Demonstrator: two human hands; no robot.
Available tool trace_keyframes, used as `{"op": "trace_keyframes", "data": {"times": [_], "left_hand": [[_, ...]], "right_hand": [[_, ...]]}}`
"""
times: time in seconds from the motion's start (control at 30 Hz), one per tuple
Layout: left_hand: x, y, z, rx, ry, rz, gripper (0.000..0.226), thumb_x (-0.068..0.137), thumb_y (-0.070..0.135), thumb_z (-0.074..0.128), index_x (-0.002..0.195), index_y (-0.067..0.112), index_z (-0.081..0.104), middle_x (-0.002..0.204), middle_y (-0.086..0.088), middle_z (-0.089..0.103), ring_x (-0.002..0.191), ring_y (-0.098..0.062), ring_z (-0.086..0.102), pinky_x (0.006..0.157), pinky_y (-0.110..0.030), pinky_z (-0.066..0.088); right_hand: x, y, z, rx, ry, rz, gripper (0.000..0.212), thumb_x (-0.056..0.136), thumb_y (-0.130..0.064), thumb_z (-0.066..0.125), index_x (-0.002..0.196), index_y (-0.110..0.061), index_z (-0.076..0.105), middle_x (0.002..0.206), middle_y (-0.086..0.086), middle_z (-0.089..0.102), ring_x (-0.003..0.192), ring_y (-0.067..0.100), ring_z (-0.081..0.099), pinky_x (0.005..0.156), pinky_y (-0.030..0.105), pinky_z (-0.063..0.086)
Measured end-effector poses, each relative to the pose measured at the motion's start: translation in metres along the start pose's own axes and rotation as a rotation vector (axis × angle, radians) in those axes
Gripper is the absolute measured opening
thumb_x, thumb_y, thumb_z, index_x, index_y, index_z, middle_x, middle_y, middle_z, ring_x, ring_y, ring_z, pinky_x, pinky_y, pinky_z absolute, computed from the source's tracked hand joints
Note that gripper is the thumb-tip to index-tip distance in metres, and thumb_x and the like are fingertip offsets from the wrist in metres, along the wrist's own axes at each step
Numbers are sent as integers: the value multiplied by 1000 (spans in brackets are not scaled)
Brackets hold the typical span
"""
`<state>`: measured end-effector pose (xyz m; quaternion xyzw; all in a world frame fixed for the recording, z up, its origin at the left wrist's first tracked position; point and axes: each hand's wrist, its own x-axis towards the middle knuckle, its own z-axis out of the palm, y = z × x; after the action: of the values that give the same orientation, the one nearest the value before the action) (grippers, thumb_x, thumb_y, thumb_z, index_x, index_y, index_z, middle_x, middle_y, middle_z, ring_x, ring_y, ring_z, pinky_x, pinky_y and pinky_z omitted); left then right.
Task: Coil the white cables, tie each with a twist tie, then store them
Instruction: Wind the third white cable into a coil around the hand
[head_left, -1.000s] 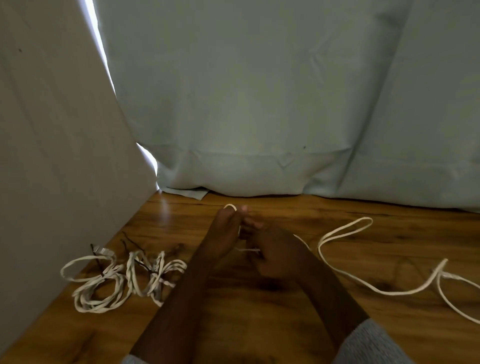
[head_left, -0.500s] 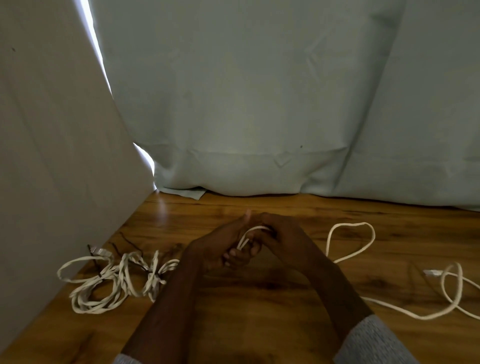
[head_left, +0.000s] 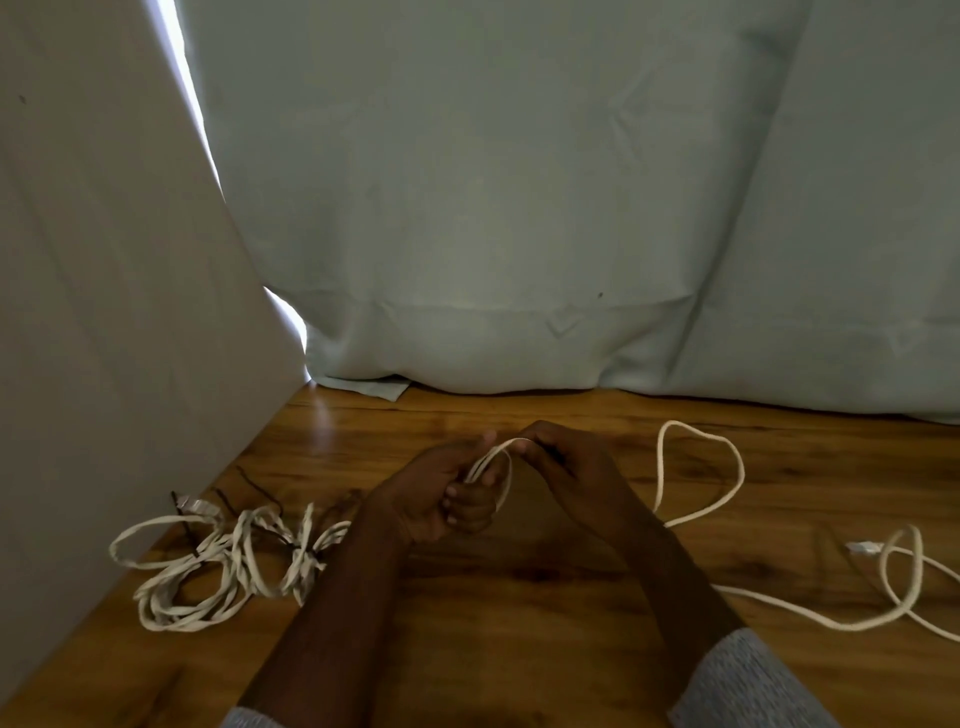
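The white cable (head_left: 488, 465) is held in small loops above the table (head_left: 545, 649) by the left hand (head_left: 441, 499) and pinched by the right hand (head_left: 566, 462), and the loops could be spilled if the long loose tail gets snagged

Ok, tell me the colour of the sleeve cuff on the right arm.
Heathered light grey knit sleeve cuff, clearest in the head view's bottom right corner.

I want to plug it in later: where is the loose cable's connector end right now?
In the head view the connector end lies on the wooden floor at the far right, just left of a small cable loop, well away from both hands.
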<state>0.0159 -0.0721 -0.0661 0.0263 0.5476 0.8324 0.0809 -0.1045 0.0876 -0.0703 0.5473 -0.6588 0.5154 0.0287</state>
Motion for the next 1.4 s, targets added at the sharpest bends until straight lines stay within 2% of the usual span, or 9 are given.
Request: {"op": "trace_keyframes", "data": {"times": [0.1,0.2,0.33,0.47,0.57,0.8,0.97,1.3,1.4], "left_hand": [[1,-1,3,-28,-55,34,45,98,44,41,80,9,63,40,8,36,33,-4,26,41,-22,20],[3,-3,9,-56,-107,109,50,101,39,38,107,0,68,40,7,40,33,-4,28,40,-22,19],[4,-4,18,-68,-123,233,44,98,37,56,124,3,66,52,4,57,35,0,37,40,-18,22],[10,-3,27,-212,-68,259,63,94,29,63,140,-11,44,65,-2,64,36,-2,47,44,-12,41],[11,1,29,-320,-58,341,68,100,29,51,147,-12,25,72,-3,68,43,-4,56,49,-14,45],[10,9,19,-619,132,491,69,95,25,56,146,-11,29,87,-13,75,73,-14,75,60,-22,60],[12,16,18,-673,372,589,37,102,22,41,120,-6,58,102,-13,76,86,-15,75,68,-23,61],[15,15,-1,-207,671,632,28,107,21,33,107,3,53,94,-14,76,88,-24,75,73,-33,61],[16,10,5,103,653,554,24,108,22,33,108,11,54,83,-14,75,73,-25,73,63,-31,59]], "right_hand": [[-2,-4,2,-33,-21,-32,18,105,-20,53,93,-22,66,76,-13,63,69,6,62,65,20,44],[-5,-4,2,-76,-45,-41,19,107,-22,46,97,-30,60,72,-13,60,64,7,60,60,21,41],[-6,-3,3,-109,-89,39,20,108,-27,42,113,-29,61,89,-14,70,76,6,68,64,28,52],[-2,-2,3,-453,-129,111,27,106,-36,39,119,-29,62,91,-9,70,77,8,65,67,31,51],[-3,-1,7,-671,-174,72,29,105,-38,38,127,-31,54,101,-2,71,86,20,68,73,39,55],[-3,-13,28,-798,-354,139,42,106,-37,38,146,-23,40,130,7,63,113,28,62,89,37,47],[-1,-26,32,-800,-464,112,33,102,-36,47,130,-21,55,120,8,66,107,28,64,86,41,52],[-3,-32,36,-749,-393,-209,21,94,-39,51,88,-24,65,82,1,68,77,24,65,74,37,51],[-1,-30,27,-608,-336,-173,20,91,-43,54,93,-28,67,93,-4,71,81,17,65,69,31,48]]}}
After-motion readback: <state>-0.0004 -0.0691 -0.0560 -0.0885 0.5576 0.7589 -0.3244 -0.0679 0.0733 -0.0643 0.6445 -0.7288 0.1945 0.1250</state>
